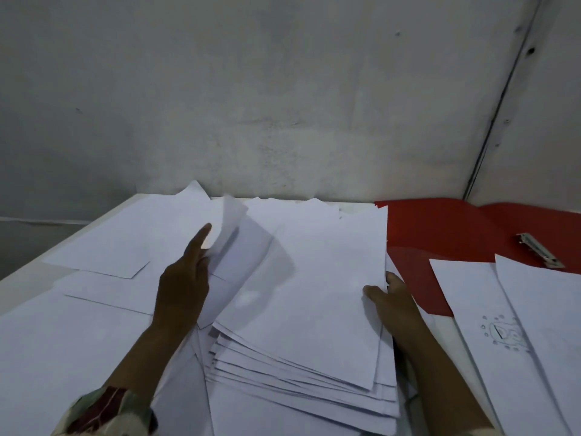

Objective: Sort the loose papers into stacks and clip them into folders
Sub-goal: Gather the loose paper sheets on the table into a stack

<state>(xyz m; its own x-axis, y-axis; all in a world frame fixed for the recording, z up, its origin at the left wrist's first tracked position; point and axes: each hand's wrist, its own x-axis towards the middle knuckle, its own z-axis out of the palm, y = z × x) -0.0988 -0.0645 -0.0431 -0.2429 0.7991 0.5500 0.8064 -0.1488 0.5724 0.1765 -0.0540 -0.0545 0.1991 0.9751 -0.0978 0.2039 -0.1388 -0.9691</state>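
So from my head cam: my left hand (pixel 184 287) is pinching a few loose sheets (pixel 226 234) and lifting them so they curl up off the table (pixel 19 275), index finger pointing toward the back edge. My right hand (pixel 393 303) sits on the right edge of the big messy stack (pixel 298 309) in the middle, thumb on top of the top page and the fingers tucked under the side, so it's gripping the pile. The pages in that stack are fanned out at the near edge. More single sheets lie flat across the left side. Over at the back right corner there's an open red folder (pixel 440 228) with its metal clip (pixel 539 250) showing, and a couple of papers (pixel 503 325) overlapping its near edge, one with a small pencil doodle on it.
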